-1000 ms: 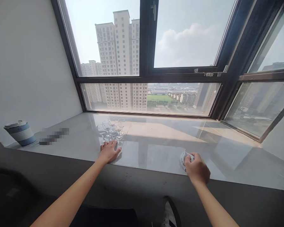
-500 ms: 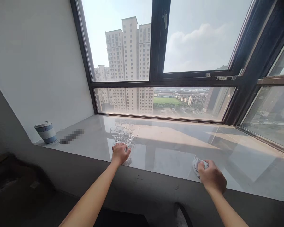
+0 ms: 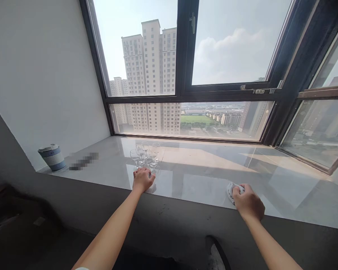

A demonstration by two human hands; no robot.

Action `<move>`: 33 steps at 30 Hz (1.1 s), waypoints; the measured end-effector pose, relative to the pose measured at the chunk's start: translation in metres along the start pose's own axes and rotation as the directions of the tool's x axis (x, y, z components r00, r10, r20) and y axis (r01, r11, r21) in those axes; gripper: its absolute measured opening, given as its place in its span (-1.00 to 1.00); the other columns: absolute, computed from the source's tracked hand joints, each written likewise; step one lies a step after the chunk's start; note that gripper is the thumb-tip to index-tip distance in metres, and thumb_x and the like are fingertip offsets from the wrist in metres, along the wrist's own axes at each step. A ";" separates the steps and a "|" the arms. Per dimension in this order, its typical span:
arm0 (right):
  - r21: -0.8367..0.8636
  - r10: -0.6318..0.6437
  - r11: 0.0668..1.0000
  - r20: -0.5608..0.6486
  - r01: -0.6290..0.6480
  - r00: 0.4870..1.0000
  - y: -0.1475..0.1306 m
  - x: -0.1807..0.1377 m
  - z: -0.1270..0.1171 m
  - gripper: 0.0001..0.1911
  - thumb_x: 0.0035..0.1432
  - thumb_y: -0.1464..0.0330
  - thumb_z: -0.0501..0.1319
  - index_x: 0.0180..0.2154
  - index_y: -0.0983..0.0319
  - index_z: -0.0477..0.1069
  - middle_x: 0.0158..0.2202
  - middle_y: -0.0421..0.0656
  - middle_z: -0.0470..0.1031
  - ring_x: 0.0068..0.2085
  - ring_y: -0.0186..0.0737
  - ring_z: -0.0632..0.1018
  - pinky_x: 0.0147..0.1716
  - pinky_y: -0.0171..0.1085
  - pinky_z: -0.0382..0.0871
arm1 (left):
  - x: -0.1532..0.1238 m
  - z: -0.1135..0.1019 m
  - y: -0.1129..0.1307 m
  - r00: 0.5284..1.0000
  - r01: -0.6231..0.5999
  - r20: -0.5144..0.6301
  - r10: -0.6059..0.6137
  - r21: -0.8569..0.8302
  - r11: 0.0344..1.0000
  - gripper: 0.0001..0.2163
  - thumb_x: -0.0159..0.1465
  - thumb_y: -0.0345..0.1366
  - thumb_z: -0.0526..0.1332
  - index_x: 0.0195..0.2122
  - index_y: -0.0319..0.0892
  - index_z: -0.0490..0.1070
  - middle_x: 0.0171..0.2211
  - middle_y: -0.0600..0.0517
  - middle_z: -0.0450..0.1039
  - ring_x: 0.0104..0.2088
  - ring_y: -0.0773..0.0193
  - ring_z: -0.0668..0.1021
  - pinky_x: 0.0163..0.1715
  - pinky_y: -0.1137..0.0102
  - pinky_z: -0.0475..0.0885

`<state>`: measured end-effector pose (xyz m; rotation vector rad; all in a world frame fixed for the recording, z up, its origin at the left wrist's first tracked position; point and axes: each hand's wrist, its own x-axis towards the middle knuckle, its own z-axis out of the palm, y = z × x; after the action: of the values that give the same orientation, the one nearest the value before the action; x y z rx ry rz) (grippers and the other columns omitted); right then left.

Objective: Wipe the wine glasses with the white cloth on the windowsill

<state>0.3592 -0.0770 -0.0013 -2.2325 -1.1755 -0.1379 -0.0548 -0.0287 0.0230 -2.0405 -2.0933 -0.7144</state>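
Note:
My left hand is at the sill's front edge, its fingers curled round what looks like a clear stemmed glass, mostly hidden by the hand. Just beyond it, a close cluster of several clear wine glasses stands upright on the glossy tiled sill. Over on the right, my right hand is closed on a crumpled white cloth, which is pressed against the sill's surface.
A white and blue paper cup or bucket with a lid stands at the sill's left end, near a blurred patch. The dark window frame runs along the back. Sunlight falls across the sill's far side.
The view has shifted slightly, and my right hand with the cloth appears a little farther left and higher. My left hand keeps its place by the glasses.

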 end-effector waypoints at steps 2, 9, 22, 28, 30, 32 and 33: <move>0.006 -0.002 1.000 0.010 0.002 1.000 0.001 0.000 0.000 -0.60 0.17 0.16 -0.03 -0.09 0.17 0.42 -0.19 -0.02 0.51 -0.31 -0.09 0.48 -0.47 -0.25 0.15 | 0.000 0.000 -0.001 1.000 -0.013 0.001 0.013 -0.010 1.000 -0.68 0.24 -0.05 0.01 -0.37 -0.09 0.47 -0.15 -0.04 0.44 -0.07 0.07 0.39 -0.01 0.18 0.15; 0.020 -0.003 1.000 0.018 0.003 1.000 0.003 0.001 0.003 -0.58 0.18 0.15 -0.04 -0.09 0.17 0.43 -0.20 -0.01 0.51 -0.30 -0.08 0.48 -0.46 -0.26 0.16 | -0.004 -0.004 0.002 1.000 0.022 0.012 -0.022 -0.003 1.000 -0.66 0.24 -0.06 0.03 -0.12 -0.10 0.43 -0.06 -0.08 0.43 0.00 0.03 0.37 0.03 0.18 0.14; 0.006 -0.009 1.000 0.029 0.009 1.000 0.000 0.000 -0.001 -0.60 0.19 0.16 -0.05 -0.09 0.17 0.41 -0.17 -0.03 0.51 -0.31 -0.10 0.48 -0.46 -0.27 0.14 | 0.006 0.016 -0.012 0.991 -0.067 0.122 0.061 0.050 0.996 -0.50 0.21 0.05 0.05 0.16 0.06 0.26 0.27 -0.11 0.06 0.21 -0.06 0.17 0.15 0.02 -0.04; -0.004 -0.016 1.000 0.011 0.016 1.000 0.003 0.001 0.004 -0.61 0.21 0.16 -0.05 -0.10 0.18 0.41 -0.18 -0.03 0.51 -0.31 -0.14 0.49 -0.46 -0.30 0.12 | 0.010 0.019 -0.015 0.980 -0.107 0.170 0.100 0.029 0.994 -0.49 0.23 0.06 -0.01 0.16 0.02 0.27 0.26 -0.07 0.11 0.23 0.00 0.17 0.19 0.05 -0.10; 0.003 -0.013 1.000 0.011 0.013 1.000 0.003 0.001 0.004 -0.61 0.21 0.16 -0.04 -0.09 0.19 0.41 -0.18 -0.03 0.51 -0.31 -0.15 0.48 -0.45 -0.31 0.14 | 0.009 0.018 -0.014 0.981 -0.113 0.161 0.108 0.021 0.993 -0.52 0.24 0.04 -0.01 0.13 0.01 0.31 0.22 -0.05 0.19 0.21 0.01 0.20 0.19 0.06 -0.08; 0.010 -0.009 1.000 0.013 0.009 1.000 0.002 0.001 0.003 -0.62 0.21 0.17 -0.03 -0.10 0.18 0.41 -0.19 -0.05 0.51 -0.30 -0.15 0.48 -0.45 -0.30 0.15 | 0.009 0.017 -0.013 0.982 -0.110 0.155 0.106 0.014 0.994 -0.54 0.24 0.03 0.00 0.10 -0.01 0.34 0.18 -0.04 0.25 0.18 0.01 0.23 0.17 0.07 -0.04; 0.012 -0.004 1.000 0.014 0.004 1.000 0.001 0.001 0.002 -0.63 0.21 0.17 -0.03 -0.11 0.17 0.41 -0.19 -0.05 0.51 -0.30 -0.15 0.48 -0.45 -0.30 0.16 | 0.009 0.016 -0.013 0.984 -0.110 0.145 0.107 0.013 0.994 -0.54 0.23 0.02 0.01 0.08 -0.02 0.36 0.16 -0.05 0.27 0.16 0.01 0.25 0.16 0.08 -0.02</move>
<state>0.3602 -0.0755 -0.0035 -2.2242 -1.1857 -0.1171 -0.0647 -0.0133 0.0091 -2.2370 -2.0324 -0.5404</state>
